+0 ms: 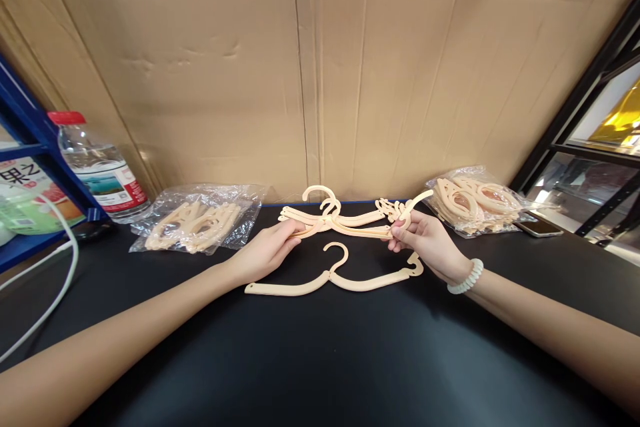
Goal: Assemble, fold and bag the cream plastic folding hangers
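Note:
My left hand (273,250) pinches the left end of a cream plastic folding hanger (327,225). My right hand (425,240) is closed around that hanger's other end, with a curved end piece sticking up past its fingers. Behind, several similar hangers lie stacked, their hooks overlapping, so the edges of each are hard to separate. Nearer to me another spread-out hanger (370,283) lies on the black table (335,353). Its hook points away from me, and its right end carries a small hooked piece close below my right hand.
Clear plastic bags of folded hangers lie at left (200,223) and right (475,203). A phone (540,224) is beside the right bag. A water bottle (105,170), blue shelf (37,140) and white cable (74,260) stand left. Cardboard (225,80) walls the back; a black rack (575,93) is right.

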`<state>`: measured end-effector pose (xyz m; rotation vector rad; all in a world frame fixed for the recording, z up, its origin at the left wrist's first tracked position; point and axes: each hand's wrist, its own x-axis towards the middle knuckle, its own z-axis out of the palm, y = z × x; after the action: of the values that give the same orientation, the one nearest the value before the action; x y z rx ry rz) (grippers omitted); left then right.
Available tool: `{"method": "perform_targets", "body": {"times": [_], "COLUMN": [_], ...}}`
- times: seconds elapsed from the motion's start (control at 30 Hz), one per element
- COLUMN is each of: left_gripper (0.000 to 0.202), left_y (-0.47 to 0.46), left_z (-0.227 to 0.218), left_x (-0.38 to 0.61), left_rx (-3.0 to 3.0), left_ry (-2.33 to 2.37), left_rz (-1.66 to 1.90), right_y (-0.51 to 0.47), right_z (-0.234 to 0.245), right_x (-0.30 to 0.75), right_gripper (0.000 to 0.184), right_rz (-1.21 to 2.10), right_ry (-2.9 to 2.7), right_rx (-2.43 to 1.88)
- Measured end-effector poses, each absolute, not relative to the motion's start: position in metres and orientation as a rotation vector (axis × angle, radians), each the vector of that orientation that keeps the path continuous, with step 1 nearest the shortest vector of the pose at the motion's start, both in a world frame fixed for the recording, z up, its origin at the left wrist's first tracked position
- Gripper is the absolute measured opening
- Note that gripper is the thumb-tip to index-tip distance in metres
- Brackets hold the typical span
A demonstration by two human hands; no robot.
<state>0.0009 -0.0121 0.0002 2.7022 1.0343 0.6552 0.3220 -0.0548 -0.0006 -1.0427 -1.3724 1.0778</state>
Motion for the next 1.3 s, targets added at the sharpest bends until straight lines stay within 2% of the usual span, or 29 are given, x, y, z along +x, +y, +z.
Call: {"method": "perform_targets", "body": {"times": [0.37,0.73,0.93,1.07,1.3], "left_gripper": [0.023,0.019,0.020,0.021,0.018], "left_y": [-0.013,-0.011,-0.009,-0.013,-0.031], "left_z": [0.001,0.005,0.008,0.014,0.036], "left_x": [0.002,0.004,0.003,0.006,0.017], "left_rx": [2.683,2.586,2.517,2.490,2.567], "left_ry": [1.065,1.069,1.107,1.138,1.242], "left_rz": [0.635,0.734,0.839,0.861,0.625], "right_y": [-0.054,-0.048,-0.042,-0.037,-0.033], "right_z": [-0.005,-0.005,0.007,0.016,0.026], "right_x": [0.321,0.327,0.343,0.355,0.376], "right_gripper": [0.054,0.035,0.023,0.024,0.028], "right_rz": [1.114,0.920,1.053,1.153,1.169], "right_ry": [-1.262,-1.464,-1.278,-1.219,-1.378], "right_rx": [-1.077,-0.916,-0.822,-0.797,-0.927]}}
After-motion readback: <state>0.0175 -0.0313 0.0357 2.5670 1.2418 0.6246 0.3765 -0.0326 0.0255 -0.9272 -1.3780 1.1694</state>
